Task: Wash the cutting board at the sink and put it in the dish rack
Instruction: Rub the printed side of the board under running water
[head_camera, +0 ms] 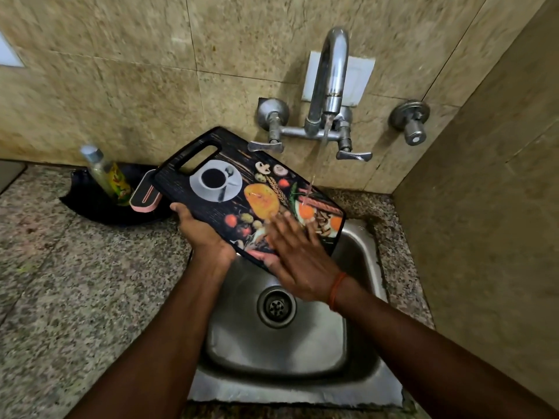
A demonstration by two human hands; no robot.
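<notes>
Black plastic cutting board with printed food pictures (242, 189) held tilted over the steel sink (357, 343), long axis running from handle slot upper left, over the desk, down to the lower-right end under the tap stream (320, 152). Left hand (205, 234) grasps the near long edge; right hand (299, 261), blurred, lies flat and released on the printed face, nearer the wet end. No dish rack in view.

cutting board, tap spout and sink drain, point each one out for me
cutting board (217, 182), head view, on the printed coffee cup picture near its handle end
tap spout (331, 71), head view, on the curved metal neck
sink drain (276, 306), head view, on the strainer's centre
</notes>
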